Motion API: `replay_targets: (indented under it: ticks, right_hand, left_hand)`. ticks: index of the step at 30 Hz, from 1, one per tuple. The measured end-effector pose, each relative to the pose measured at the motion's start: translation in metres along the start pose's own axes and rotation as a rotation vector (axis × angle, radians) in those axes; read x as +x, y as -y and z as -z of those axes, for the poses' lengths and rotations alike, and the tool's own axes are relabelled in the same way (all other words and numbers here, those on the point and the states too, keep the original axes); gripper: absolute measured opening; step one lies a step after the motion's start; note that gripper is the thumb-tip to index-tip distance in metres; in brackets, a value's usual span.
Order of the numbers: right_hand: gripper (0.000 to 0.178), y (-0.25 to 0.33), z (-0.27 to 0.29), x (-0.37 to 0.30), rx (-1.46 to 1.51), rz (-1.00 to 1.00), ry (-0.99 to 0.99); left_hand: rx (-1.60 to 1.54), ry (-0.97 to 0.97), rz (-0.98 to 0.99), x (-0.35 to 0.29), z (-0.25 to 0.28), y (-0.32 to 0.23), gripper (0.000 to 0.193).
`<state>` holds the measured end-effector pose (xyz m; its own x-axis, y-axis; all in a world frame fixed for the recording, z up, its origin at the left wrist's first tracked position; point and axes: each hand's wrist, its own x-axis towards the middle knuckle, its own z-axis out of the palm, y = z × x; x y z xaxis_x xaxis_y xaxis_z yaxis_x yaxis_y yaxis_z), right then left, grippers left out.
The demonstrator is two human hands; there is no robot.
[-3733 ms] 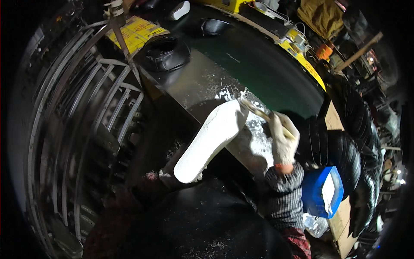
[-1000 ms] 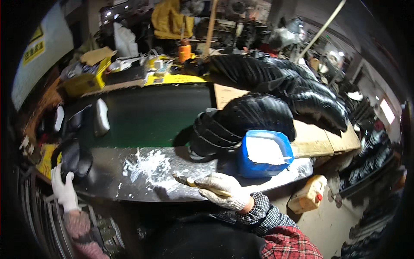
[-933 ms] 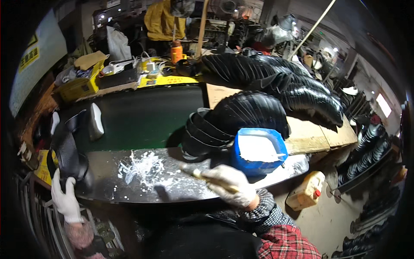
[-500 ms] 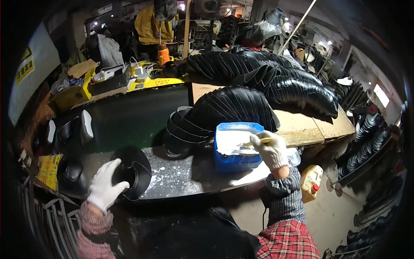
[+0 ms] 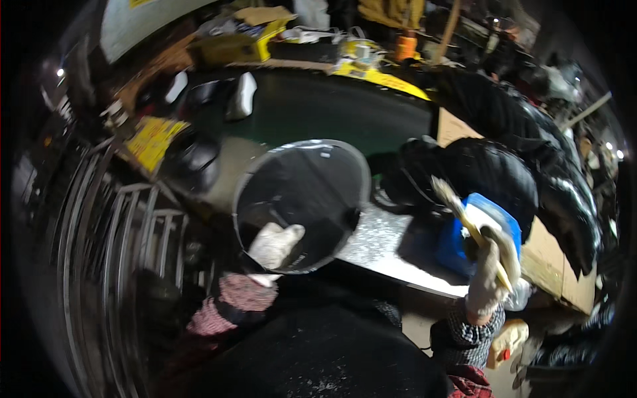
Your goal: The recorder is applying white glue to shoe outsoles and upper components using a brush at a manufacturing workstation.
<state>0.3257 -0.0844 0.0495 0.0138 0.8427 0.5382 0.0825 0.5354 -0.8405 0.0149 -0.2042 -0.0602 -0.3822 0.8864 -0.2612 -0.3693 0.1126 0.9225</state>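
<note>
Black disc (image 5: 302,202) held up by left hand (image 5: 274,244) at lower rim; right hand (image 5: 490,272) grips brush (image 5: 464,222) over blue tub (image 5: 481,232); likely best: steady disc, load brush lightly

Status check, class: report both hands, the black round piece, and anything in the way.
Left hand gripping black round piece, raised over the bench. Right hand holding brush above blue tub. Nothing between them.
</note>
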Motion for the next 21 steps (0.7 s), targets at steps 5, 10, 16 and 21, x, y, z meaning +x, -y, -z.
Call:
replay_targets:
  ticks: [5, 10, 16, 21]
  right_hand:
    - [0.025, -0.010, -0.126, 0.022, 0.034, 0.413, 0.587]
    - [0.024, -0.038, -0.149, 0.011, 0.382, -0.286, 0.582]
    - [0.036, -0.026, -0.154, 0.015, 0.194, -0.123, 0.343]
    - [0.028, 0.056, -0.228, -0.009, 0.247, 0.666, 0.921]
  left_hand:
    - [0.629, 0.010, -0.104, -0.011, 0.006, -0.008, 0.027]
    - [-0.385, 0.007, -0.277, -0.016, 0.032, -0.005, 0.040]
    - [-0.301, 0.049, -0.179, 0.002, 0.043, 0.003, 0.041]
    - [0.033, 0.110, -0.267, 0.004, 0.036, 0.013, 0.020]
